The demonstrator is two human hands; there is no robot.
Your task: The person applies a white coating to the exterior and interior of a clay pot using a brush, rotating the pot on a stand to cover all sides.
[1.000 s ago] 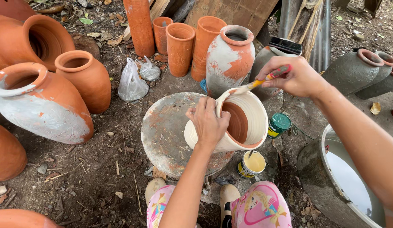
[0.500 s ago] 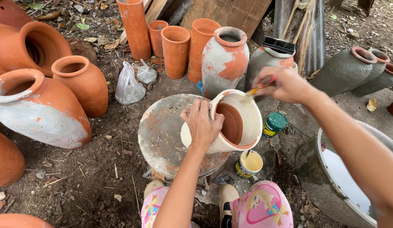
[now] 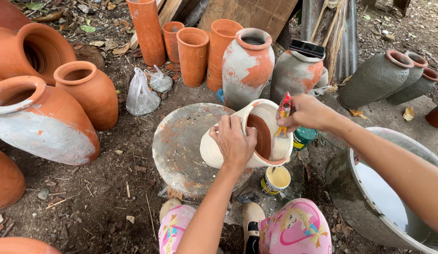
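A clay pot, cream-painted outside and bare terracotta inside, lies tilted on a round stone slab. My left hand grips the pot's near rim and side. My right hand holds a paintbrush with a red and yellow handle, its bristles down against the right inner rim of the pot. An open tin of cream paint stands just below the pot, and a green-lidded tin sits to its right.
Terracotta pots and tall cylinders crowd the left and back. Two half-painted jars stand behind the slab, grey jars lie at right. A grey water basin is at lower right. Plastic bags lie on dirt.
My right hand has swung the brush from the pot's upper rim down to its right inner rim. My left hand keeps its grip; the pot has turned slightly.
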